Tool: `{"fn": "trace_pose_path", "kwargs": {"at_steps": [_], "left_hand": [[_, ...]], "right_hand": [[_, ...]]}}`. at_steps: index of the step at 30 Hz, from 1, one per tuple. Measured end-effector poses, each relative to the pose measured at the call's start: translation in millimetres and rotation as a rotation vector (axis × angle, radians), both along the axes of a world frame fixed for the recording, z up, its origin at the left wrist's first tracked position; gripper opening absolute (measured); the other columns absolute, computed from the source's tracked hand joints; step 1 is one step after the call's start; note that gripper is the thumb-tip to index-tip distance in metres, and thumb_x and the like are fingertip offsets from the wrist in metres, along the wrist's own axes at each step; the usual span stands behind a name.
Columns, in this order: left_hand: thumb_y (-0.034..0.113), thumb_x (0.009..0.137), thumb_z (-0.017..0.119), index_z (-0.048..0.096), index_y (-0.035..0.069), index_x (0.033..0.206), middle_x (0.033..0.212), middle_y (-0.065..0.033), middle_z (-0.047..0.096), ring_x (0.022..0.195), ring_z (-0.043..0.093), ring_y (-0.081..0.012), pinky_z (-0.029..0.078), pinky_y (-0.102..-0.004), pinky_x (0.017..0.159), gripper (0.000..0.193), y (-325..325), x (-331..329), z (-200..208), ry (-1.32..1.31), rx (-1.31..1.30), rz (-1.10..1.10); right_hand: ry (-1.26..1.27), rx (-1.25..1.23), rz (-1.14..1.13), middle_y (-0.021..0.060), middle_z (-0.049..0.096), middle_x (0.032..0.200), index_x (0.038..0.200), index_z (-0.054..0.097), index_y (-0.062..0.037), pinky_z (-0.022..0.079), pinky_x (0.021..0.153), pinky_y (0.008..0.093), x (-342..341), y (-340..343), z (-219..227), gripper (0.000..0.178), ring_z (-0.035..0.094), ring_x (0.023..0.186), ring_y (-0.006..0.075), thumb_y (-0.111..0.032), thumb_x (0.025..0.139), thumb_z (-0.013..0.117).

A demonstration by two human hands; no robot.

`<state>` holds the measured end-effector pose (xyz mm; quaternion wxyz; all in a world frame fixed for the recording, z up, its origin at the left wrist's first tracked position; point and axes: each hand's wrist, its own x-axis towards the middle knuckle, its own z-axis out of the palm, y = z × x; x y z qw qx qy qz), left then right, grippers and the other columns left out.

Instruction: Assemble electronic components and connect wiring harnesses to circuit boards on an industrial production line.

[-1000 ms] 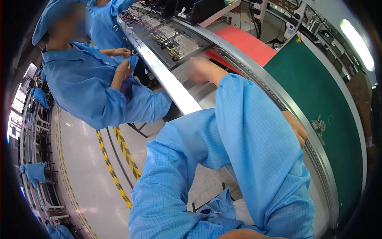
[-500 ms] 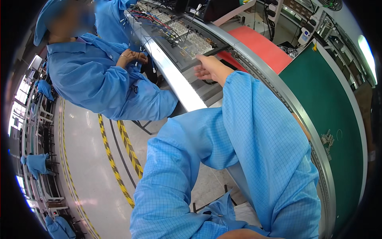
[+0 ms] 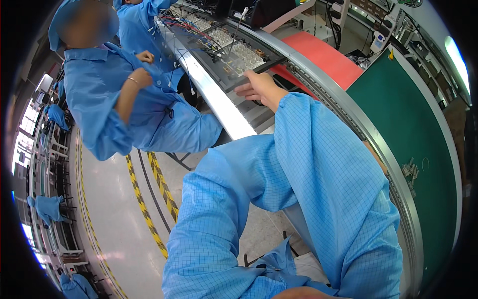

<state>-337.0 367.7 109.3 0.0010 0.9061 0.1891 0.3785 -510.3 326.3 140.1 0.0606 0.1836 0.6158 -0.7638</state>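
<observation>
My right hand (image 3: 263, 88) is stretched forward beside the near corner of a dark tray (image 3: 226, 85) on the line. Its fingers are loosely extended, the thumb apart, and I see nothing held in them; whether the thumb touches the tray I cannot tell. In the tray lie clear plastic pieces (image 3: 247, 59) and a tangle of red, blue and black cables (image 3: 191, 32). My left arm, in a blue checked sleeve (image 3: 211, 199), is bent, and its forearm passes under the right sleeve (image 3: 323, 164). The left hand is hidden.
A co-worker in blue (image 3: 94, 94) sits at the left, another (image 3: 142, 35) behind. A silver rail (image 3: 214, 94) edges the line. Right of it lie a red mat (image 3: 326, 60) and a green mat (image 3: 398, 114) with small metal parts (image 3: 410, 170). Striped tape (image 3: 144, 204) marks the floor.
The nearer co-worker has raised both hands from the lap to chest height and drawn them back from the cables. My right hand has shifted slightly left beside the tray corner.
</observation>
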Motion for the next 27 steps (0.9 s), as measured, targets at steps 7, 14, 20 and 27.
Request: {"fn": "trace_pose_path", "kwargs": {"at_steps": [7,14,20,27], "left_hand": [[0.012,0.084,0.057,0.061,0.007,0.084,0.091,-0.0041,0.06,0.073,0.057,-0.0182,0.047,-0.0315,0.046,0.006,-12,17,-21,-0.001,-0.071,0.049],[0.012,0.084,0.058,0.061,0.007,0.085,0.092,-0.0045,0.06,0.073,0.057,-0.0186,0.047,-0.0316,0.046,0.006,-23,28,-21,0.073,-0.121,0.047],[0.011,0.084,0.058,0.061,0.008,0.086,0.092,-0.0048,0.06,0.073,0.057,-0.019,0.048,-0.0318,0.047,0.006,-30,29,0,0.203,-0.138,0.046],[0.01,0.083,0.058,0.062,0.008,0.087,0.093,-0.0052,0.06,0.073,0.057,-0.0195,0.048,-0.0319,0.048,0.006,-60,70,8,0.266,-0.198,0.057]], "right_hand": [[-0.025,-0.008,-0.014,0.0193,0.069,0.105,0.135,0.038,0.0031,0.047,0.092,0.0419,10,1,-1,0.056,0.066,0.101,0.0318,-0.036,0.094,0.043],[-0.062,-0.038,-0.078,0.0147,0.071,0.096,0.117,0.055,-0.0038,0.048,0.081,0.0396,19,0,-25,0.044,0.068,0.085,0.0261,-0.039,0.092,0.046],[-0.029,-0.167,-0.173,0.0206,0.07,0.083,0.115,0.053,0.0035,0.054,0.066,0.0419,39,0,-52,0.043,0.069,0.069,0.0295,-0.033,0.092,0.051],[-0.053,-0.023,-0.298,0.0101,0.072,0.083,0.092,0.065,-0.0043,0.05,0.066,0.0335,88,8,-66,0.04,0.068,0.07,0.0205,-0.043,0.09,0.053]]}}
